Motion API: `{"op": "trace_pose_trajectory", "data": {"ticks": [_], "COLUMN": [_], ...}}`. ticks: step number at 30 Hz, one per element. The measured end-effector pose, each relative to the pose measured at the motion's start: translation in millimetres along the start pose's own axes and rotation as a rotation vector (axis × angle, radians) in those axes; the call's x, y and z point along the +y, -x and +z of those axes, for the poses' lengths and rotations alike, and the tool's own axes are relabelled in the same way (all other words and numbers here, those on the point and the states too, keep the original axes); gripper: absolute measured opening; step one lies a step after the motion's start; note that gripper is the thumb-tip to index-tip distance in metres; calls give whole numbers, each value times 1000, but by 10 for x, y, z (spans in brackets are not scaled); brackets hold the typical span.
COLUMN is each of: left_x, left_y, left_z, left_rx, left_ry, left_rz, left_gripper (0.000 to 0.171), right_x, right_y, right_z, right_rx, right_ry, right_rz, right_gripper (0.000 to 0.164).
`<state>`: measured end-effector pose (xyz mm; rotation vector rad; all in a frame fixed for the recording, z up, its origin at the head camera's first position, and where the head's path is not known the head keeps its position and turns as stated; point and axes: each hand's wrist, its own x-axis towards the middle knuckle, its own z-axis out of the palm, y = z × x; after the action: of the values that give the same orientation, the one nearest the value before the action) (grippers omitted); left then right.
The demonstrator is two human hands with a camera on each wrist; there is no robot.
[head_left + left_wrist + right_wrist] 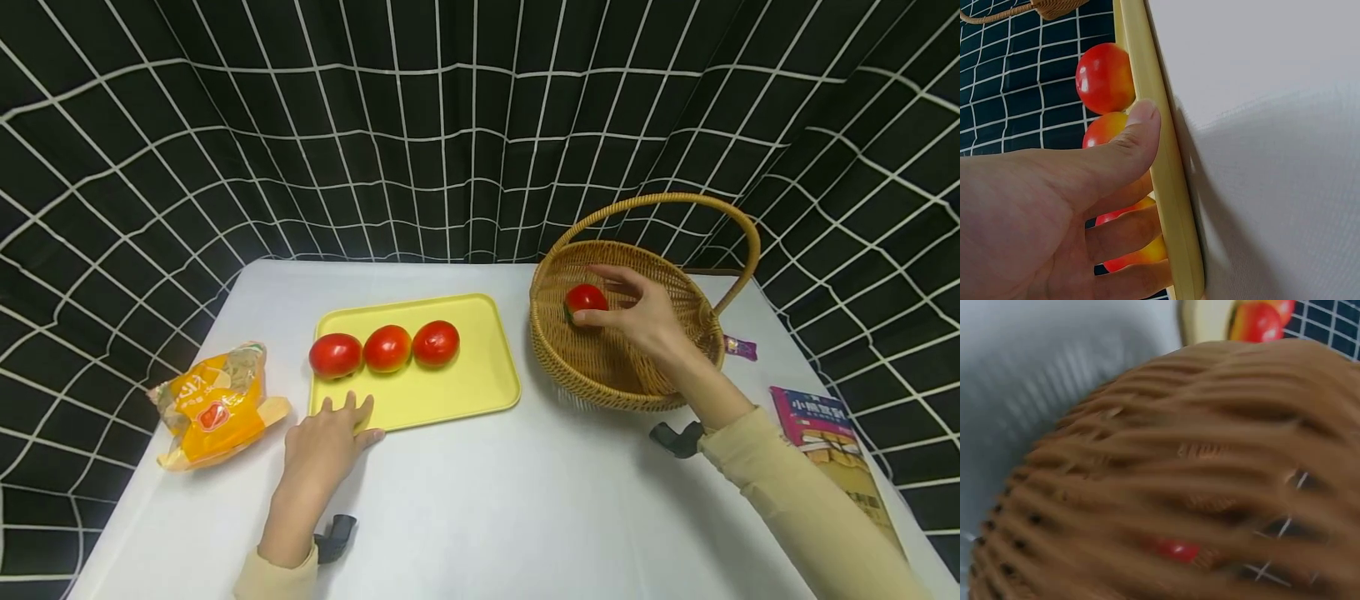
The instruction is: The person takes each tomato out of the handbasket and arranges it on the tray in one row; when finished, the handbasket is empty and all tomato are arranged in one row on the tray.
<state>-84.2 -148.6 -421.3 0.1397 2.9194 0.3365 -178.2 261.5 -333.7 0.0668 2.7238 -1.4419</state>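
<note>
In the head view, my right hand [637, 312] reaches into the wicker basket [570, 379]. Its thumb overlaps the lower edge of a round red fruit [587, 298] with a green patch, while the index fingertip stands apart above it. Through the weave in the right wrist view, a bit of the red fruit [1179, 550] shows, but the hand itself is hidden. At the front left of the yellow tray [450, 392], my left hand [322, 442] spreads its fingers over the rim. Its thumb lies along the tray's edge [1175, 206] in the left wrist view.
Three red-yellow fruits, the middle one [387, 348] among them, sit in a row on the tray. An orange snack bag [217, 408] lies left. Right of the basket are a small purple packet [741, 347] and a purple-and-yellow package [832, 450]. Dark gridded cloth [450, 125] surrounds the white table [487, 517].
</note>
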Motion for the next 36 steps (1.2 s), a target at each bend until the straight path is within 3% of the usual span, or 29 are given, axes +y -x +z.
{"op": "trace_pose_trajectory", "data": {"ticks": [17,26,36], "left_x": [-4,-10,-13], "left_y": [-9,-4,-14], "left_z": [-7,-9,9], "left_rx": [-2,-7,-21], "left_ry": [-17,-18,-7], "left_rz": [-2,-2,-8], "left_gripper": [63,63,64], "right_x": [347,469,552], "right_y": [-405,-510,-565], "right_z": [-146,-127,-111], "right_rx": [-66,-147,-169], "right_ry": [165,197,259], "right_rz": [-1,6,-19], "right_gripper": [87,89,88]}}
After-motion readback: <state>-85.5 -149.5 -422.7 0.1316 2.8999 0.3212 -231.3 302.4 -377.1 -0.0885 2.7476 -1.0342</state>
